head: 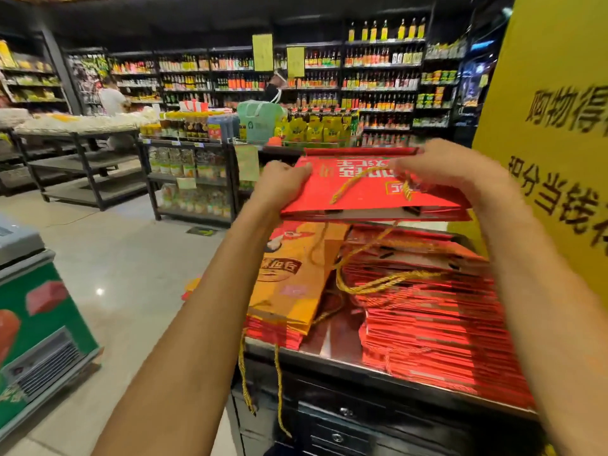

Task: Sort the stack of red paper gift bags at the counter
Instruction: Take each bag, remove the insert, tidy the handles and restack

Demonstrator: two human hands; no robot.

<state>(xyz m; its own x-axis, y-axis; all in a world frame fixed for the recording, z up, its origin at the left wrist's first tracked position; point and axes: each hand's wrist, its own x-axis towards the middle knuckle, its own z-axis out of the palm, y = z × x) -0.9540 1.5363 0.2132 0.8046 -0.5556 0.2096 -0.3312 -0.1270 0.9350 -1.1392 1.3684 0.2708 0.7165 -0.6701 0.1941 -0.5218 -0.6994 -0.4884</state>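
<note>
STEP: mid-sort, one red gift bag (368, 192) lifted flat above red stack (427, 311) on bench (332, 352) | HANDS: left hand (283, 181) gripping left edge, right hand (441, 172) pinching top edge | NEXT: likely placing on matching pile, orange bags (292, 274) alongside; needs level carry, dangling cord handles clear.

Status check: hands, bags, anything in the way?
Both hands gripping: left hand and right hand hold one flat red gift bag above the counter. Red stack below right, orange bag left. Nothing blocking.
</note>
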